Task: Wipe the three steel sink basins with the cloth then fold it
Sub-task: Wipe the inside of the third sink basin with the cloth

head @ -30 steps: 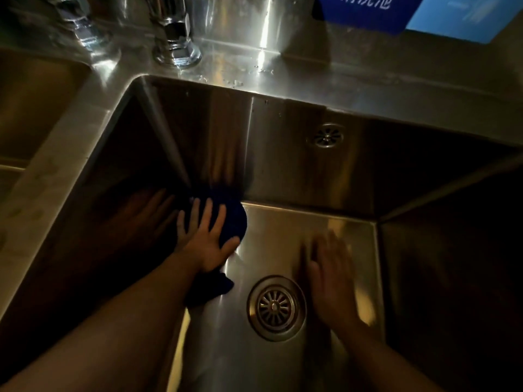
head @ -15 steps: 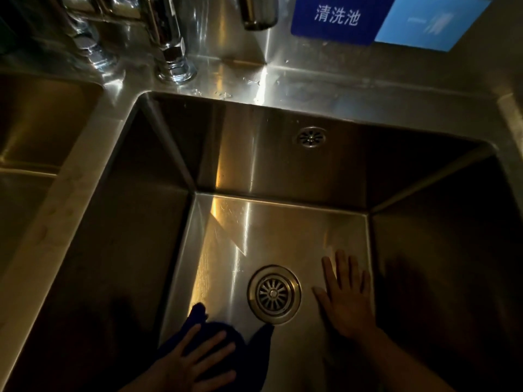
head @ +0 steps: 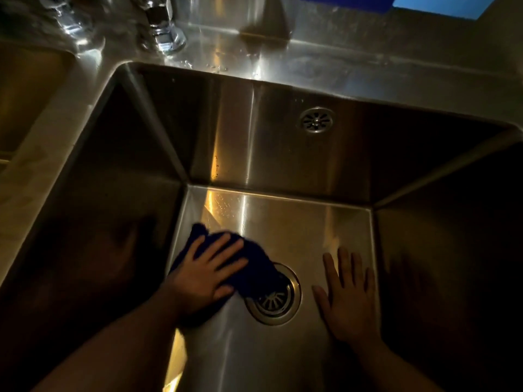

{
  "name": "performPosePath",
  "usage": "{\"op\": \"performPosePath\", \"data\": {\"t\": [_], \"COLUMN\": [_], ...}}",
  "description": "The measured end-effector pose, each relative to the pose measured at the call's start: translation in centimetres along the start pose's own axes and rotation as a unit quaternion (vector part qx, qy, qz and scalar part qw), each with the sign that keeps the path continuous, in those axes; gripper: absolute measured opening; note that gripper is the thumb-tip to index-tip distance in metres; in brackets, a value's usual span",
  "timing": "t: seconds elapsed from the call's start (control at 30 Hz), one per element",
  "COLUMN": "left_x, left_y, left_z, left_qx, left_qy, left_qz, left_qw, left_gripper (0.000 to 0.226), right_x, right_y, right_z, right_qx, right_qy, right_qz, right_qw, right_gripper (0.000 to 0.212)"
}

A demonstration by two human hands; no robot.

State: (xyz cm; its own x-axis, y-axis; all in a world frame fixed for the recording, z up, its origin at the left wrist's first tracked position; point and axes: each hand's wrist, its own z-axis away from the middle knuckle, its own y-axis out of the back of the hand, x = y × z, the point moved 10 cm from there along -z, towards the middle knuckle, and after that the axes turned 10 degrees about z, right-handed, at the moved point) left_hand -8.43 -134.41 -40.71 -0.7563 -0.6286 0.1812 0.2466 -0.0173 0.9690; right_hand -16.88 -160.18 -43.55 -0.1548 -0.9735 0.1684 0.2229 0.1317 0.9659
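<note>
Your left hand presses the cloth flat, fingers spread; right hand lies open, empty. The cloth overlaps the drain: it may snag.

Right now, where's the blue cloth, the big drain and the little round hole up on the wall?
cloth [head: 254, 267]: head view, bunched right part.
drain [head: 276, 302]: head view, uncovered grate.
overflow hole [head: 316, 120]: head view, centre.
</note>
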Motion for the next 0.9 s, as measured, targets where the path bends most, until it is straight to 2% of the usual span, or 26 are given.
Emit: {"op": "performPosePath", "data": {"t": [0.13,0.2,0.4,0.53,0.73,0.9], "left_x": [-7.1,-8.8,-6.7,-0.1,9.7,11.1], "left_y": [0.3,0.1,1.1,1.1,-1.0,-0.9], "left_z": [-6.5,-7.5,-6.2,-2.7,-0.3,-1.3], "left_qx": [-0.015,-0.006,0.032,0.057,0.058,0.057], "left_qy": [0.149,0.188,0.197,0.123,0.034,0.086], "left_qz": [0.023,0.027,0.077,0.068,0.096,0.142], "left_qw": [0.988,0.982,0.977,0.988,0.993,0.984], "left_gripper": [0.060,0.059,0.052,0.050,0.031,0.024], "right_x": [0.1,0.1,0.2,0.3,0.4,0.4], "right_y": [-0.3,-0.3,-0.2,-0.3,-0.5,-0.5], "right_z": [0.0,0.0,0.0,0.0,0.0,0.2], "right_qx": [0.011,0.017,0.010,0.003,-0.005,-0.004], "right_qy": [-0.004,-0.001,-0.004,-0.008,-0.011,-0.010], "right_qz": [-0.002,-0.002,-0.003,0.004,-0.005,-0.009], "right_qw": [1.000,1.000,1.000,1.000,1.000,1.000], "right_gripper": [0.069,0.070,0.070,0.070,0.071,0.072]}}
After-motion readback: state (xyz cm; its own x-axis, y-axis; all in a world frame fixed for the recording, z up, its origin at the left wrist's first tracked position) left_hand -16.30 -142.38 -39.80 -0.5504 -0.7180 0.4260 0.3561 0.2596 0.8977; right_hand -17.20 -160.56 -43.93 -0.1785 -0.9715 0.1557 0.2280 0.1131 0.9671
